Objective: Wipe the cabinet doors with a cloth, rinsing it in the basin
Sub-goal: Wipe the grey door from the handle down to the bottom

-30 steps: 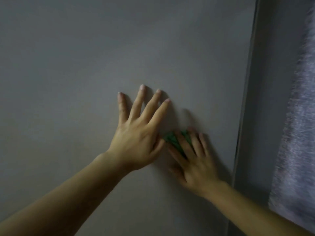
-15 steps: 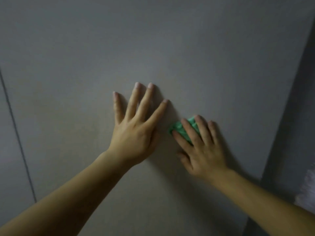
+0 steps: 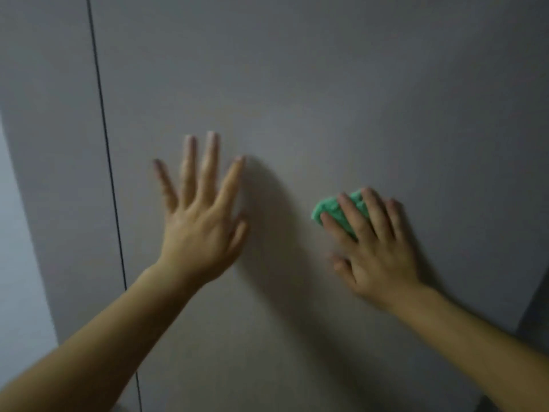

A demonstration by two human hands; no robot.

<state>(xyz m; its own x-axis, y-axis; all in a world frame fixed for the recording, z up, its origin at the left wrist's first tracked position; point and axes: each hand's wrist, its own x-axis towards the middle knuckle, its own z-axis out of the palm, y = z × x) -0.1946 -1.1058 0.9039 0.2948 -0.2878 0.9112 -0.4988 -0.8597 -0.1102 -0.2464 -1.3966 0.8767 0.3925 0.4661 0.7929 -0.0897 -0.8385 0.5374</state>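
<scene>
Cloth (image 3: 326,205) x1 – R hand (image 3: 380,254) presses it on door (image 3: 326,84); L hand (image 3: 202,233) flat.

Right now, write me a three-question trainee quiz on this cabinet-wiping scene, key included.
1. True or false: the left hand is clenched in a fist.
2. Which hand presses the green cloth against the cabinet door? A) left B) right C) both
3. Fill in: the dark door seam runs to the ____ of the left hand.
Key: 1 false, its fingers are spread and straight; 2 B, the right hand; 3 left.
</scene>
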